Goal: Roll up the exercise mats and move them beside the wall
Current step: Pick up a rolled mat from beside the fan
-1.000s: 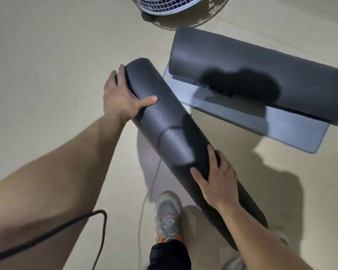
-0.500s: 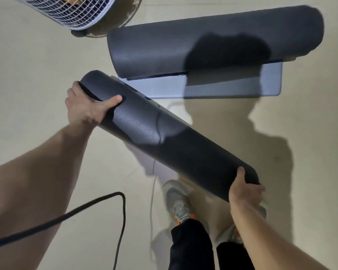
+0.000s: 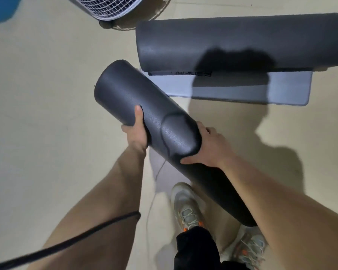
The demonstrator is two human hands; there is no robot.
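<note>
Dark textured foam mat [image 3: 125, 90], tightly rolled, dented, tilted between both hands

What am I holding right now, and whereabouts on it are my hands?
The rolled dark mat. Your left hand grips its left side and your right hand its right side, both near the middle of its length.

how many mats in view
2. One rolled mat is held by the left hand and right hand; a partly rolled mat lies on the floor near the fan. More may be hidden.
</note>
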